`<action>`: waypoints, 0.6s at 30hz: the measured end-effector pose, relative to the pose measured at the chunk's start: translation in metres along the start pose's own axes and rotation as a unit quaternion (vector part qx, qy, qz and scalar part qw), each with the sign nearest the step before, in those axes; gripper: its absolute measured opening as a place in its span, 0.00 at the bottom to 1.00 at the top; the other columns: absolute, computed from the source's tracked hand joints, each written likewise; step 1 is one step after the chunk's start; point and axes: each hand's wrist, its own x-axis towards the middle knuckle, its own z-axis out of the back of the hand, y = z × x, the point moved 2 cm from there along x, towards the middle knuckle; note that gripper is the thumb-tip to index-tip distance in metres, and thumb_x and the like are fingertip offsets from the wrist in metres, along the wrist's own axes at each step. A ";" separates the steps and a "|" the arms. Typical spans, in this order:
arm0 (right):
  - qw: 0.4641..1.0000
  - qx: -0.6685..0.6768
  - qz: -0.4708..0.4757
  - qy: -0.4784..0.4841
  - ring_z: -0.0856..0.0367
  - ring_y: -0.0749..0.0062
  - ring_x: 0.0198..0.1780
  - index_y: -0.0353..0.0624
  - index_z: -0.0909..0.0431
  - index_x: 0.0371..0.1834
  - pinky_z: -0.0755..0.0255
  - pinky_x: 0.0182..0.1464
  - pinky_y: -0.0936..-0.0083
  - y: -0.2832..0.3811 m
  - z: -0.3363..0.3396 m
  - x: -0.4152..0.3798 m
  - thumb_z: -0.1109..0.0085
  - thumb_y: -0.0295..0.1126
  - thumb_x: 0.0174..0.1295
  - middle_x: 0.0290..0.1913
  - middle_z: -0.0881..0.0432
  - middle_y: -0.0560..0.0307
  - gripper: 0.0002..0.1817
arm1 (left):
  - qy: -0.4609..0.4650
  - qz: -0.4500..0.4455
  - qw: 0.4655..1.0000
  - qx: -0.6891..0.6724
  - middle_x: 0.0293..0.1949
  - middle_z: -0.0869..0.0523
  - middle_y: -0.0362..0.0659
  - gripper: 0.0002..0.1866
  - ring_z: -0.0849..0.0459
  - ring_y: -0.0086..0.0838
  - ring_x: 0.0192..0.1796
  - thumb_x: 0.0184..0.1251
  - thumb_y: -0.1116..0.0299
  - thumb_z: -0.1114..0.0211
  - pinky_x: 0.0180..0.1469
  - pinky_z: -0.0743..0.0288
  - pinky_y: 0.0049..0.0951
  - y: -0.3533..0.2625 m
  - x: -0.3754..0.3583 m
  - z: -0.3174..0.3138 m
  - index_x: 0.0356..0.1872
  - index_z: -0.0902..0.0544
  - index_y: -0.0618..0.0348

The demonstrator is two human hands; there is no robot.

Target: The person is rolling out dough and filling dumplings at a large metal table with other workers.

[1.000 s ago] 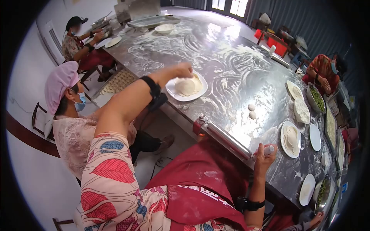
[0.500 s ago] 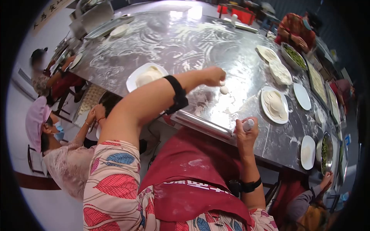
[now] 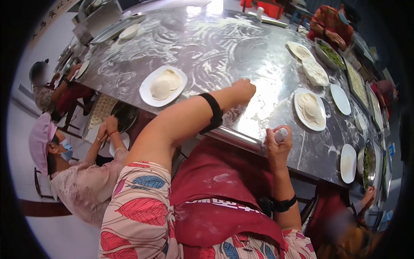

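Observation:
My left hand [image 3: 244, 91] is closed, fingers curled down near the floured steel tabletop [image 3: 202, 56]. Whatever is under or inside those fingers is hidden. My right hand [image 3: 278, 144] is wrapped round a rolling pin [image 3: 281, 134], whose pale, rounded end pokes out of the fist at the table's front edge. Beside that fist, a shiny metal cylinder [image 3: 239, 138] lies along the edge. To the left of my left hand, a white plate [image 3: 145, 91] bears round dough wrappers [image 3: 163, 86]. Another white plate [image 3: 322, 121] with stacked wrappers [image 3: 311, 110] is to the right.
Further right are a flour dish [image 3: 315, 72], a bare white plate [image 3: 340, 99], and bowls of green filling [image 3: 330, 56] [image 3: 366, 166]. A person in a pink cap [image 3: 41, 138] sits close on my left. Other people work around the table.
The view has shifted slightly. My left arm has moved right, uncovering the left plate. Two small dough pieces seen at my left fingers are now out of sight. My right hand keeps its grip.

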 end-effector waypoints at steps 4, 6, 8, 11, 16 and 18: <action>1.000 0.004 -0.005 -0.004 0.28 0.84 0.21 0.42 0.34 0.34 0.34 0.23 0.84 0.006 -0.002 -0.001 0.40 0.22 0.60 0.23 0.28 0.64 0.10 | 0.010 0.057 0.993 -0.106 0.43 0.17 0.54 0.24 0.17 0.46 0.49 0.45 0.70 0.29 0.47 0.23 0.41 -0.004 -0.024 -0.007 0.47 0.24 0.62; 1.000 0.006 -0.004 -0.001 0.28 0.83 0.21 0.42 0.34 0.34 0.34 0.23 0.84 0.006 -0.002 -0.001 0.40 0.22 0.60 0.23 0.28 0.63 0.10 | -0.002 0.054 0.990 -0.134 0.42 0.16 0.54 0.24 0.17 0.46 0.48 0.44 0.69 0.28 0.47 0.23 0.41 -0.005 -0.028 -0.019 0.46 0.24 0.62; 1.000 0.015 -0.008 0.009 0.27 0.82 0.21 0.42 0.34 0.34 0.34 0.23 0.84 0.006 -0.002 -0.001 0.40 0.22 0.61 0.23 0.28 0.63 0.09 | 0.006 0.032 0.988 -0.148 0.38 0.15 0.52 0.18 0.16 0.44 0.45 0.42 0.69 0.27 0.44 0.22 0.38 -0.001 -0.030 -0.033 0.38 0.19 0.60; 1.000 0.008 -0.011 0.019 0.27 0.82 0.21 0.42 0.34 0.34 0.34 0.23 0.84 0.006 -0.001 -0.001 0.40 0.23 0.62 0.23 0.27 0.62 0.10 | 0.025 -0.005 0.973 -0.231 0.34 0.14 0.50 0.12 0.15 0.41 0.41 0.42 0.69 0.28 0.42 0.22 0.35 0.001 -0.039 -0.033 0.31 0.16 0.60; 1.000 0.001 -0.003 0.010 0.28 0.82 0.20 0.43 0.34 0.34 0.34 0.23 0.84 0.005 -0.005 0.009 0.41 0.24 0.62 0.22 0.28 0.62 0.09 | 0.035 -0.041 0.931 -0.362 0.31 0.12 0.44 0.11 0.14 0.31 0.37 0.43 0.72 0.30 0.41 0.22 0.30 0.001 -0.052 -0.038 0.33 0.12 0.57; 0.999 -0.022 0.013 0.020 0.28 0.82 0.20 0.43 0.34 0.34 0.35 0.22 0.83 -0.001 -0.006 0.024 0.41 0.24 0.63 0.22 0.28 0.62 0.09 | 0.039 -0.041 0.936 -0.348 0.29 0.12 0.44 0.09 0.13 0.32 0.36 0.44 0.73 0.30 0.41 0.22 0.30 -0.002 -0.051 -0.037 0.31 0.12 0.56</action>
